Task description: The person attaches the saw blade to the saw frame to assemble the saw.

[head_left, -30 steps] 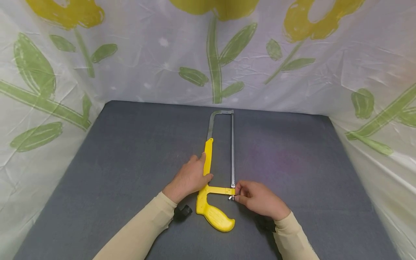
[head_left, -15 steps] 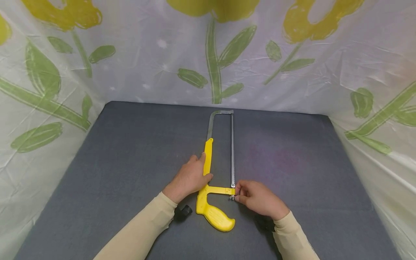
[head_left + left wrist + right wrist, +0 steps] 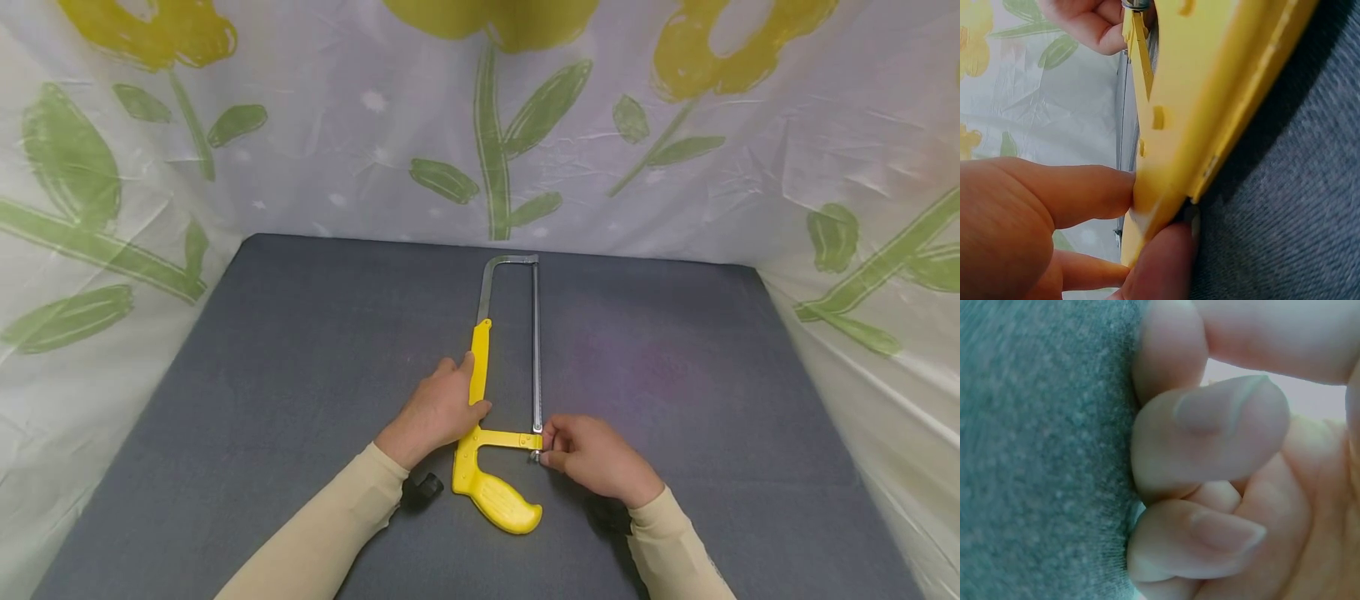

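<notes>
A hacksaw (image 3: 501,502) with a yellow handle and frame lies flat on the dark cloth, its metal bow pointing away from me. Along its right side runs the straight blade (image 3: 537,350). My left hand (image 3: 435,408) holds the yellow frame above the handle. In the left wrist view the thumb and fingers pinch the frame (image 3: 1172,94) from both sides. At the near end of the blade, my right hand (image 3: 596,458) has its thumb and finger on the small metal wing nut (image 3: 536,457). The right wrist view shows curled fingers (image 3: 1210,431) against the cloth; the nut is hidden there.
A dark grey cloth (image 3: 337,333) covers the table. White sheets with printed flowers (image 3: 315,125) hang at the back and both sides. A black wrist camera mount (image 3: 423,492) sits under the left wrist, beside the hacksaw's handle.
The wing nut has turned slightly, its wings standing at a different angle. The hacksaw and the left hand stay in place; the right hand has barely shifted.
</notes>
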Available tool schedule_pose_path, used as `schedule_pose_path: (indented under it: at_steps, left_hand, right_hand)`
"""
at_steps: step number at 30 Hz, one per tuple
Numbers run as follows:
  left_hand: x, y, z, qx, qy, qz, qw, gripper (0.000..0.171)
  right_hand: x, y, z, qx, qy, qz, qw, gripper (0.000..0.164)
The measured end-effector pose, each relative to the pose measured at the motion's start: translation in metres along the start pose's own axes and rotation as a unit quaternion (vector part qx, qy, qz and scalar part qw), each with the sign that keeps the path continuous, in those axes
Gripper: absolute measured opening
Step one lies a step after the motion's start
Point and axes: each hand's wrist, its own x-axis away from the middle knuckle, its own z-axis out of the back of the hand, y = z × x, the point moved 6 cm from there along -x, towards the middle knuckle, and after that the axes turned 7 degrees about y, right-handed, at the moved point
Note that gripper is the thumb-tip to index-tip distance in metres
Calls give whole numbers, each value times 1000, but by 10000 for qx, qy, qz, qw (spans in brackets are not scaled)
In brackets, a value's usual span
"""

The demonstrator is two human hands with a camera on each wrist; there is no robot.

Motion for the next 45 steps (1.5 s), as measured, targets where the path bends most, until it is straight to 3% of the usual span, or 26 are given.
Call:
schedule_pose_path:
  at_steps: [13,22,25,32,45]
  left_hand:
    - [2,1,-1,-20,6,49,10000,91]
    - [3,1,-4,1,5,114,9999,92]
    - [3,1,-5,-4,28,115,9999,91]
    - [5,-1,-8,12,17,216,9998,92]
    - [8,2,-11,-3,67,210,9998,92]
  right_hand:
    - [1,1,0,41,77,-36,10000,19]
    - [4,1,2,97,-1,253,9996,13]
    - [5,4,-2,101,-90,121,9998,12]
    - [4,9,-7,159,95,-266,9995,38]
    - [6,13,-7,103,71,-260,9996,30]
